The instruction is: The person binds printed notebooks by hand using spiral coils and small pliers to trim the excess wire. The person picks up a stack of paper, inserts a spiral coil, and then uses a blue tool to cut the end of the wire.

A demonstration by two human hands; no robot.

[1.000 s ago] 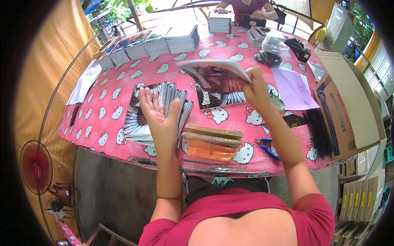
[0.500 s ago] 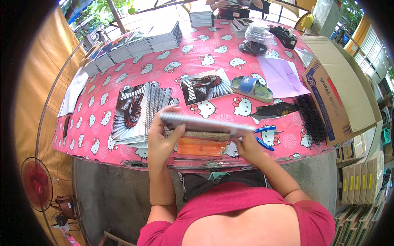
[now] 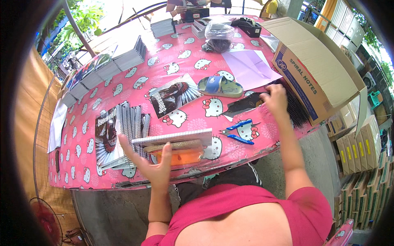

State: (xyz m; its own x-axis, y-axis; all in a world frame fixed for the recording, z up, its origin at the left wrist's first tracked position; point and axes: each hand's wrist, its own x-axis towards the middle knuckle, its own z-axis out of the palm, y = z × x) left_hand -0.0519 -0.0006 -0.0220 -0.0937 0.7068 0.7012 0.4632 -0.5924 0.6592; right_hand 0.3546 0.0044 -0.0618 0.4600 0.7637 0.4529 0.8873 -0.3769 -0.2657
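My left hand (image 3: 154,166) is open, thumb and fingers spread, at the left end of a stack of punched white sheets (image 3: 184,134). The sheets rest against a brown block (image 3: 176,146) and an orange block (image 3: 180,157) near the table's front edge. My right hand (image 3: 276,99) reaches across to the pile of black spiral binding coils (image 3: 296,107) beside the carton. Its fingers are bent together, and what they hold, if anything, is hidden. Blue-handled cutting pliers (image 3: 240,137) lie on the table between my hands.
Spiral notebooks (image 3: 119,135) are stacked at left, with a loose printed cover (image 3: 175,95) beyond. A slide sandal (image 3: 220,86), purple sheets (image 3: 251,67) and an open carton (image 3: 305,78) lie rightward. More notebook stacks (image 3: 106,65) line the far left. Another person (image 3: 180,9) is across the table.
My left hand has let go of the punched sheets and opened. My right hand has left their right end and moved right and away to the coils. The view has shifted right.
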